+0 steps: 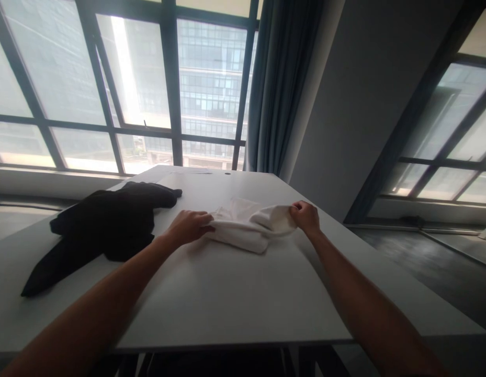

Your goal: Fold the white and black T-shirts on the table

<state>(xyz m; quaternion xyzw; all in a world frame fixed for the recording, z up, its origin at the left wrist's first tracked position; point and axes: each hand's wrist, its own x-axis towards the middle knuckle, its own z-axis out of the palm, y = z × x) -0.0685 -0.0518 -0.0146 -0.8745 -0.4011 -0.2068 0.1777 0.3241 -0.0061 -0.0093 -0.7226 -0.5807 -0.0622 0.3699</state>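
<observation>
A crumpled white cloth garment [243, 235], whose exact kind I cannot make out, lies partly on the white table [235, 303] and is stretched between my hands. My left hand [189, 226] is closed on its left end, thumb over the fabric. At the other side my right hand [305, 215] grips the right end, which is lifted a little off the tabletop. Folds and a loose corner hang toward me in the middle. To the left of my left hand lies a black garment [109, 220], spread loosely with one sleeve-like part reaching toward the front left.
Large windows [211, 78] stand beyond the table's far edge, with a dark blue curtain [282, 78] beside a grey pillar [364, 94]. A small dark round spot [227, 173] is near the far edge. Grey floor [434, 256] shows at the right.
</observation>
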